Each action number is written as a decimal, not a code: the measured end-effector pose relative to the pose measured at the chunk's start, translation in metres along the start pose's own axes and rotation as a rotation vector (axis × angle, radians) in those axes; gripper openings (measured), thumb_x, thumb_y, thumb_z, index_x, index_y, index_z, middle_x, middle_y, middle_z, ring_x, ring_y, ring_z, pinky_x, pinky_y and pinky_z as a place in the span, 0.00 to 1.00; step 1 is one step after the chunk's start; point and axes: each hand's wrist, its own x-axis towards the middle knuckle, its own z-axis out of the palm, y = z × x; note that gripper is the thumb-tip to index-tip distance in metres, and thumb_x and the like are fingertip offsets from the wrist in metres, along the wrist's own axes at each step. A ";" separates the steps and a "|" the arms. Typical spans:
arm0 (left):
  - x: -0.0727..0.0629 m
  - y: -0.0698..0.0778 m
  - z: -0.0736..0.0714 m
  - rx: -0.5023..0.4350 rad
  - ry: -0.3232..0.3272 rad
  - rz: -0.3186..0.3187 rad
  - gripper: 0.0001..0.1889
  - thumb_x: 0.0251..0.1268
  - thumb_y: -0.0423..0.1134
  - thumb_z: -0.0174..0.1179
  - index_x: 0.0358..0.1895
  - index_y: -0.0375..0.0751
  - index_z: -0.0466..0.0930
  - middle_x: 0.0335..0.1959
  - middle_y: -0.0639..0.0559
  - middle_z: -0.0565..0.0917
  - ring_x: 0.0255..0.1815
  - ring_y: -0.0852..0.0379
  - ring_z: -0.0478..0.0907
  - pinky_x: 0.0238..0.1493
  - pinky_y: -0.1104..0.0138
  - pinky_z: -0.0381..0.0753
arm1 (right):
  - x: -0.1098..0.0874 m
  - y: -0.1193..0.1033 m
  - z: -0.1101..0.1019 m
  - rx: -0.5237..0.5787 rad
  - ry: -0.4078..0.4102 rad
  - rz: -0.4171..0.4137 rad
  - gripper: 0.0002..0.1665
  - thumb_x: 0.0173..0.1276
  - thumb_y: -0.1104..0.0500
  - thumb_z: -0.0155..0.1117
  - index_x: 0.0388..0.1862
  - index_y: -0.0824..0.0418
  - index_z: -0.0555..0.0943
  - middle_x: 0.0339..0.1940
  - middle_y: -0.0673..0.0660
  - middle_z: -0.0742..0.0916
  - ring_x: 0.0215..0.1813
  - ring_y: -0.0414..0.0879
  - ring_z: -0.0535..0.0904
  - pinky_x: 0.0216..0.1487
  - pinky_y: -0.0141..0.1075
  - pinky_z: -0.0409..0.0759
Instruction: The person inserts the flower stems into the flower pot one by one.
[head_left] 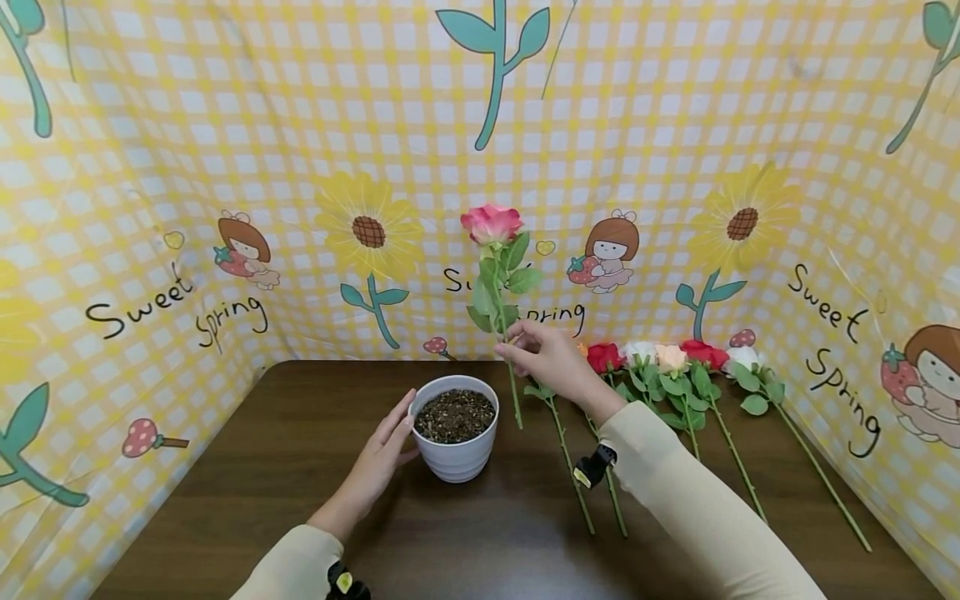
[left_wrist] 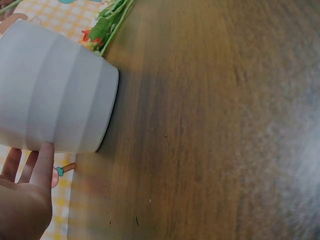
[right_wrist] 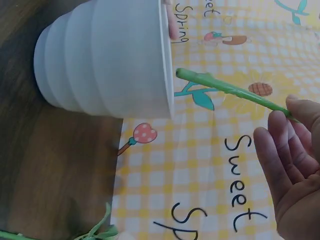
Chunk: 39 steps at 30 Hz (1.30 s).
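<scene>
A pink artificial rose (head_left: 491,225) stands upright in my right hand (head_left: 551,358), which pinches its green stem between thumb and fingers. In the right wrist view the cut end of the stem (right_wrist: 210,81) points toward the rim of the white ribbed flowerpot (right_wrist: 115,60). Dark soil (head_left: 456,416) fills the pot nearly to its rim. My left hand (head_left: 382,454) rests against the pot's left side with extended fingers, and in the left wrist view its fingertips (left_wrist: 46,152) touch the pot wall.
Several artificial roses lie on the brown table (head_left: 300,433) at the right, among them a red rose (head_left: 604,357), a peach rose (head_left: 671,358) and a white rose (head_left: 742,358). Their stems reach toward the front. A yellow checked cloth (head_left: 300,125) hangs behind and at both sides.
</scene>
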 end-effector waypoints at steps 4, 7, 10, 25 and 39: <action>0.001 0.000 0.000 0.000 -0.001 0.000 0.29 0.84 0.50 0.42 0.81 0.51 0.52 0.81 0.44 0.50 0.76 0.41 0.53 0.63 0.43 0.72 | 0.002 -0.006 0.002 0.029 0.025 -0.044 0.10 0.71 0.55 0.68 0.46 0.59 0.83 0.28 0.54 0.87 0.28 0.47 0.83 0.30 0.39 0.83; 0.001 0.000 0.000 -0.001 0.003 -0.005 0.29 0.84 0.50 0.42 0.81 0.52 0.52 0.81 0.45 0.50 0.76 0.42 0.53 0.63 0.44 0.72 | 0.005 -0.010 0.006 0.064 0.042 -0.097 0.11 0.71 0.58 0.68 0.47 0.63 0.83 0.29 0.56 0.88 0.28 0.53 0.84 0.31 0.41 0.85; 0.001 0.000 0.001 -0.002 0.005 -0.005 0.28 0.84 0.50 0.42 0.81 0.53 0.53 0.81 0.44 0.50 0.76 0.41 0.53 0.63 0.44 0.72 | 0.007 -0.014 0.010 0.068 0.066 -0.159 0.11 0.71 0.60 0.69 0.47 0.65 0.84 0.31 0.57 0.89 0.28 0.53 0.85 0.31 0.42 0.86; -0.001 0.002 0.001 -0.002 0.012 -0.002 0.28 0.83 0.50 0.43 0.81 0.52 0.54 0.80 0.43 0.50 0.76 0.40 0.53 0.63 0.44 0.72 | 0.013 -0.023 0.042 -0.016 0.143 -0.292 0.11 0.73 0.59 0.67 0.50 0.61 0.84 0.33 0.51 0.89 0.32 0.40 0.85 0.34 0.32 0.84; 0.000 0.003 0.002 0.010 0.003 0.003 0.28 0.84 0.48 0.41 0.81 0.50 0.52 0.80 0.40 0.49 0.77 0.38 0.52 0.64 0.44 0.72 | 0.021 -0.015 0.067 -0.012 0.135 -0.326 0.08 0.74 0.59 0.65 0.39 0.62 0.86 0.29 0.52 0.88 0.31 0.41 0.84 0.33 0.31 0.83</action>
